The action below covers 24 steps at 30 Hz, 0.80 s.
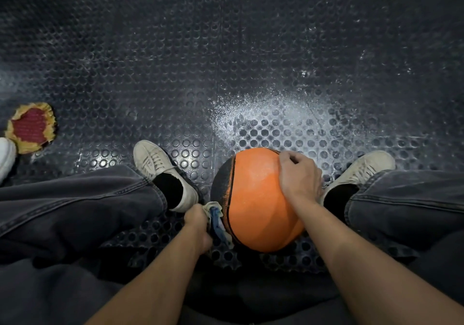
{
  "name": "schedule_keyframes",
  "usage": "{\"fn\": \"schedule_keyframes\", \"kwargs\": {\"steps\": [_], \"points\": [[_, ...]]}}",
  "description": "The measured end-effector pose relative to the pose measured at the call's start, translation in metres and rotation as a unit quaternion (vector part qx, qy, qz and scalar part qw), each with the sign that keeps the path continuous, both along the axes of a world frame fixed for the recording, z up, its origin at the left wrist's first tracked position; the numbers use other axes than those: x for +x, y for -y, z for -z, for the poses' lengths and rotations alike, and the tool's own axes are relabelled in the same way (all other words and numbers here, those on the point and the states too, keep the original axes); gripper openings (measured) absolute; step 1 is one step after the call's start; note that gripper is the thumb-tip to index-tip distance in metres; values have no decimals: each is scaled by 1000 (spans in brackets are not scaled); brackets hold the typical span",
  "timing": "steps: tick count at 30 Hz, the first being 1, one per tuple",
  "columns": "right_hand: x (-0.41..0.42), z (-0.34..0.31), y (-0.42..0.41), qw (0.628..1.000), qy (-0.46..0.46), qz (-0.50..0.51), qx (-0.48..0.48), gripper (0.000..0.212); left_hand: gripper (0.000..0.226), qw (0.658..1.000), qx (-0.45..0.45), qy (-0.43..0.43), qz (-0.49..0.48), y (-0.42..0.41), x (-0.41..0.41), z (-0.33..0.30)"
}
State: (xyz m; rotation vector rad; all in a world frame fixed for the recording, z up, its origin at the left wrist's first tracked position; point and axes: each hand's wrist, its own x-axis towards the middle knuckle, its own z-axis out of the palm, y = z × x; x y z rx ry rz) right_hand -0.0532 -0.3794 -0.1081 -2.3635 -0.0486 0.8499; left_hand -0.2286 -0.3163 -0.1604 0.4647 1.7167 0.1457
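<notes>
An orange ball [253, 204] with black seams and a dusty dark patch on its left side stands on the studded black floor between my feet. My right hand [298, 174] lies on its upper right side, fingers curled over the top. My left hand [198, 226] grips a crumpled blue and white cloth [217, 221] and presses it against the ball's lower left side. Part of the cloth is hidden under my fingers.
White powder or dust [271, 113] covers the floor just beyond the ball. My two pale sneakers [160, 166] [361, 171] flank the ball. A red and yellow frilled object [31, 127] lies at far left, next to a white object [6, 156].
</notes>
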Motion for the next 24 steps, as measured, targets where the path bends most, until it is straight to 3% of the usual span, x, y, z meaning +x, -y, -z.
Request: {"fn": "schedule_keyframes", "kwargs": {"steps": [2,4,6,8,10,13,16,18,19,20,22,23,24], "points": [[0,3,0,1000,-1,-12,0,35,28,999,17,-13,-36,6,7,1],[-2,6,-4,1000,5,-22,-2,36,25,989,116,-76,-43,7,25,-12],[-3,5,-7,1000,9,-24,-7,37,21,955,253,-127,88,5,47,-39],[-1,5,-5,999,12,-31,-9,35,29,878,361,-133,286,-1,61,-58],[-1,6,-2,999,21,-28,0,34,30,826,379,-96,406,-20,70,-61],[-3,8,-4,999,27,-29,-13,37,32,795,354,-37,492,-29,68,-63],[4,5,-6,999,22,-18,-43,35,38,653,518,-2,553,18,55,-61],[8,4,-3,999,13,-19,-45,35,42,584,547,57,597,35,47,-56],[8,4,-4,999,9,-20,-39,35,42,584,545,68,597,25,48,-51],[6,4,-5,999,8,-18,-32,35,40,617,527,68,581,10,54,-51],[0,5,-10,1000,12,-6,-27,36,36,729,456,9,511,-22,71,-52],[-6,5,-14,1000,14,2,-26,37,35,762,416,-33,495,-32,74,-54],[-11,4,-17,999,15,13,-26,38,35,762,409,-62,498,-32,73,-57]]}}
